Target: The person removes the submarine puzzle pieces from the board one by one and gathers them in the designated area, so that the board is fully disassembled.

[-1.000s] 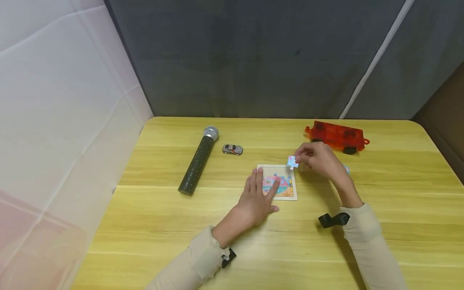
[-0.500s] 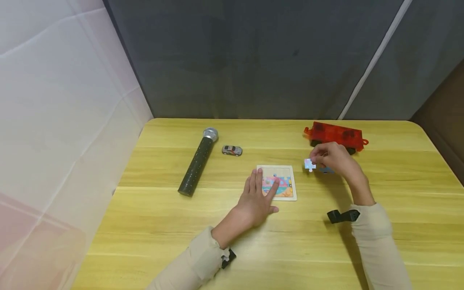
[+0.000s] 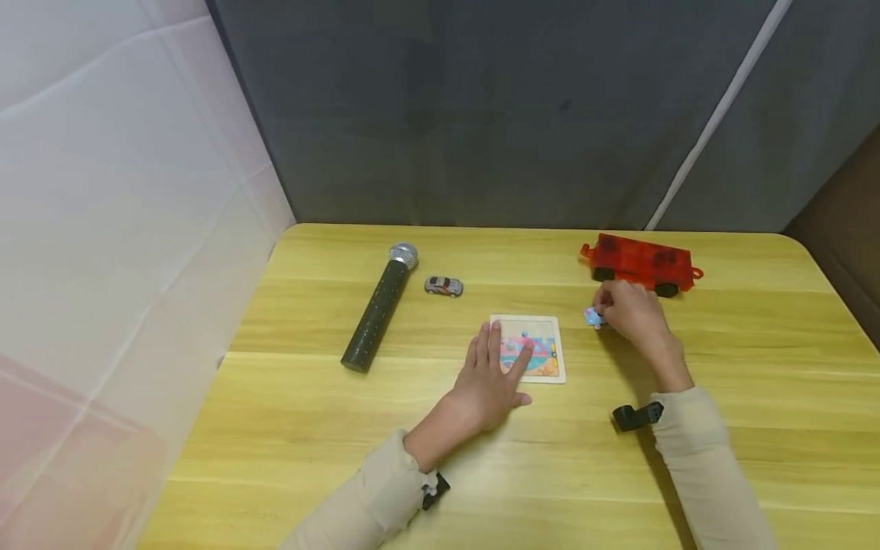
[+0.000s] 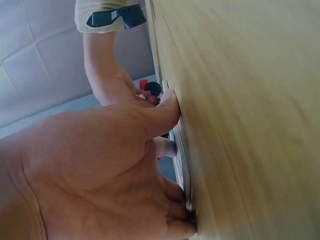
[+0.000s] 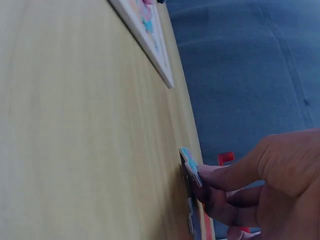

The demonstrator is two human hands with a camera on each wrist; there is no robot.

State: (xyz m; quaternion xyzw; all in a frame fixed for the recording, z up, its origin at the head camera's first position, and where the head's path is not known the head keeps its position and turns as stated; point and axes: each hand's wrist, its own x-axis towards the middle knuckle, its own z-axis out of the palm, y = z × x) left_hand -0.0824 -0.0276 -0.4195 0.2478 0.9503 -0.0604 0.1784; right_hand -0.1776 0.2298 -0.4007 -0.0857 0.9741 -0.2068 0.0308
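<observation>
My left hand (image 3: 484,382) lies with fingers spread on a square puzzle board (image 3: 528,317) with a pale rim, its fingertips over the left side and the picture. Pink, blue and orange pieces fill the lower part of the board; its upper part shows bare. To the right of the board, my right hand (image 3: 635,317) pinches a light-blue jigsaw piece (image 3: 593,316) between thumb and fingers, low over the table. Another jigsaw piece (image 5: 191,220) lies just beside it in the right wrist view; from the head, the right hand mostly hides that one.
A red see-through toy wagon (image 3: 642,260) with black wheels stands right behind the right hand. Farther left are a small toy car (image 3: 443,286) and a dark speckled microphone (image 3: 378,313). A grey partition (image 3: 481,114) rises behind the wooden table (image 3: 309,458).
The right hand has carried the jigsaw piece from the board's upper right corner rightward, then down close to the table beside the other piece. The left hand has stayed on the board.
</observation>
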